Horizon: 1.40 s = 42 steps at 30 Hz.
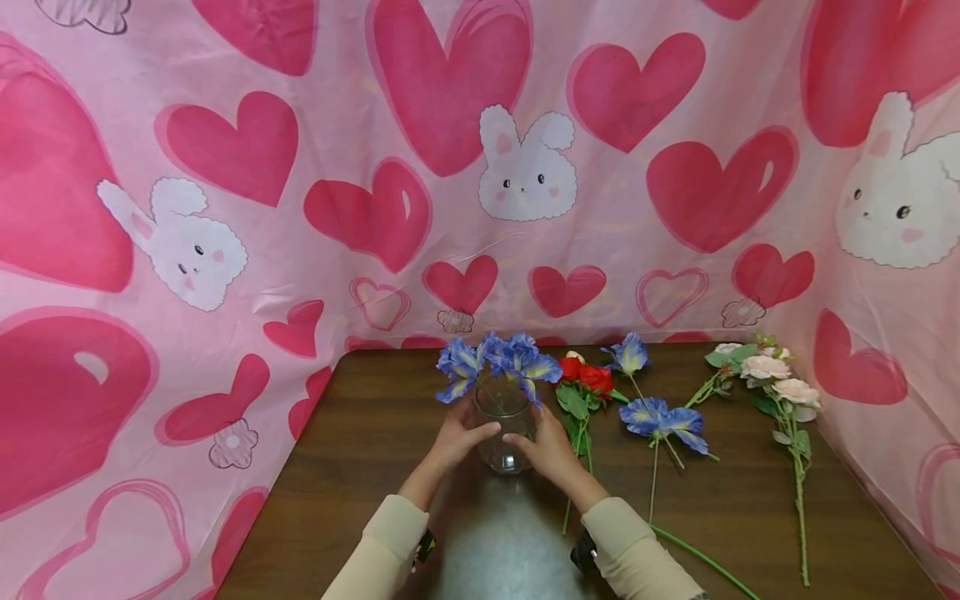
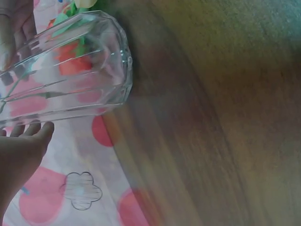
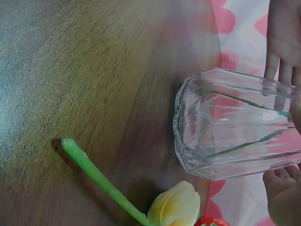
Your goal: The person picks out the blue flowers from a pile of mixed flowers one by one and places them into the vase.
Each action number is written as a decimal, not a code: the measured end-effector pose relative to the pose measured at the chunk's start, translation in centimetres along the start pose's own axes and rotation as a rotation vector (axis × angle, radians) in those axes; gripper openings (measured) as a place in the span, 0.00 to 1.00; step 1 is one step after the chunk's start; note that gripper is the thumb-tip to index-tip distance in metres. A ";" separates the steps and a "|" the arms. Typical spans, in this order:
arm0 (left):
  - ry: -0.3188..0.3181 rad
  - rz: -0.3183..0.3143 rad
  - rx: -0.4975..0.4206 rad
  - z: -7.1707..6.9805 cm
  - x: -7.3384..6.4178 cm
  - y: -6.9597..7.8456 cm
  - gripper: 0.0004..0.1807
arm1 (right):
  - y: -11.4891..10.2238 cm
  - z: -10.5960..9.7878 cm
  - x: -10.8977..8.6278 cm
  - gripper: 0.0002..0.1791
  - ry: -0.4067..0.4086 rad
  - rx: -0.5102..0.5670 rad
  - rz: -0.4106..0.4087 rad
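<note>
A clear faceted glass vase (image 1: 504,458) stands upright on the brown table, gripped from both sides. My left hand (image 1: 457,440) wraps its left side and my right hand (image 1: 552,446) its right, with both thumbs toward me across the near face. Blue irises (image 1: 517,357) with yellow-streaked petals spread over the rim. Through the glass vase (image 3: 225,122) in the right wrist view, thin green stems (image 3: 251,142) reach down inside. The left wrist view shows the vase's thick base (image 2: 124,70) close to the tabletop.
Red roses (image 1: 596,379) lie right of the vase, with a cream tulip (image 3: 174,206) beside them. Farther right lie loose blue irises (image 1: 660,418) and pale pink roses (image 1: 797,392) on long stems. A pink heart-patterned cloth (image 1: 420,250) hangs behind and beside the table (image 1: 360,433).
</note>
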<state>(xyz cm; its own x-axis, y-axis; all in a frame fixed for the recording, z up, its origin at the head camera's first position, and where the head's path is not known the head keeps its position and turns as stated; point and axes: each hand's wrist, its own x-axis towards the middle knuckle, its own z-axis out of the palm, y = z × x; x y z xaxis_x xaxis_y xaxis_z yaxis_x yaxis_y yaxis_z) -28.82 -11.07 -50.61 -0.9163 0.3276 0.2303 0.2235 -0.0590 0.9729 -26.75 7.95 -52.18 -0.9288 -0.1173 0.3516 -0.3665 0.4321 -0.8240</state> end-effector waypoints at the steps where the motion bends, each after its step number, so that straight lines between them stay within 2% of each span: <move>1: -0.007 0.002 -0.009 0.0 0.1 -0.2 0.44 | 0.0 0.0 0.0 0.43 0.002 -0.001 -0.004; 5: -0.022 0.025 -0.001 0.0 0.2 -0.6 0.44 | 0.2 0.1 0.0 0.43 0.014 -0.002 -0.023; 13: 0.012 0.000 0.113 0.6 -0.5 0.7 0.32 | 0.4 0.3 -0.1 0.42 0.025 -0.018 -0.036; 20: 0.075 -0.026 0.079 0.7 -0.4 0.1 0.29 | 0.4 0.4 -0.1 0.42 0.021 -0.008 -0.024; 26: 0.103 -0.026 0.097 0.6 -0.2 -0.2 0.26 | 0.2 0.3 -0.1 0.43 0.022 -0.003 -0.025; 32: 0.110 -0.031 0.133 0.7 -0.1 0.0 0.25 | 0.3 0.3 0.0 0.42 0.029 0.001 -0.018; 42: 0.106 0.008 0.196 0.7 0.0 -0.1 0.24 | 0.3 0.2 -0.1 0.44 0.028 -0.048 -0.030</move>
<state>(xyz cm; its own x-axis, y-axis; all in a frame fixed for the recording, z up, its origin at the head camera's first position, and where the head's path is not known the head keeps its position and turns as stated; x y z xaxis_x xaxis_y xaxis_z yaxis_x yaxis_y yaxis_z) -28.57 -10.45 -50.69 -0.9419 0.2260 0.2486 0.2814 0.1265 0.9512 -26.76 7.87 -52.55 -0.9153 -0.1063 0.3886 -0.3905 0.4708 -0.7911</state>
